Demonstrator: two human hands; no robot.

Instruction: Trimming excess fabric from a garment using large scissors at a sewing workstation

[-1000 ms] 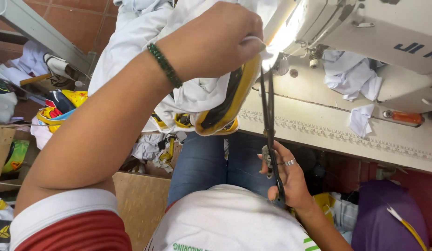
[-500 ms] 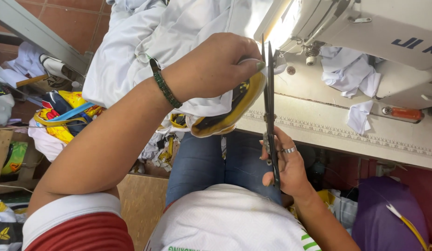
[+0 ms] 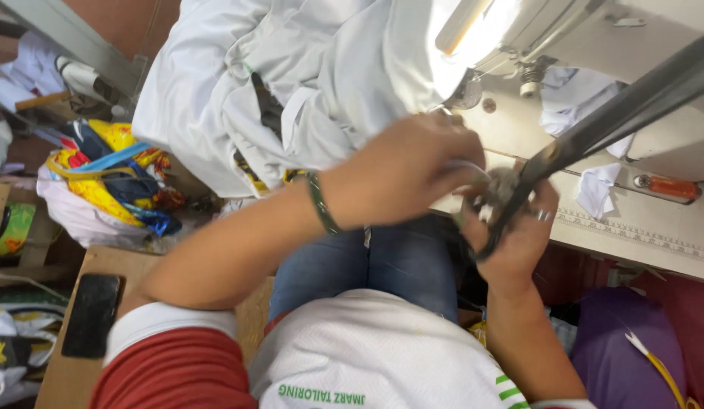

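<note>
Between the two hands, at the edge of the sewing table (image 3: pixel 632 227), the right hand (image 3: pixel 511 235) has its fingers (image 3: pixel 538 201) curled shut through the loops of a pair of long dark scissors (image 3: pixel 594 125), whose blades slant up toward the top right and run out of the picture, so I cannot see their tips. Just beside it, the left hand (image 3: pixel 401 170) is closed over something pale; its fingertips are turned away and blurred, and whether they pinch cloth or thread is beyond telling. A green bracelet (image 3: pixel 322 204) rings that wrist. Behind the left hand a heap of white fabric (image 3: pixel 291 83) spills off the table, hiding part of the sewing machine (image 3: pixel 594 30), whose lamp glares too bright to make out. Far left, a dark phone (image 3: pixel 90 314) lies on a board near colourful cloth (image 3: pixel 109 174).
</note>
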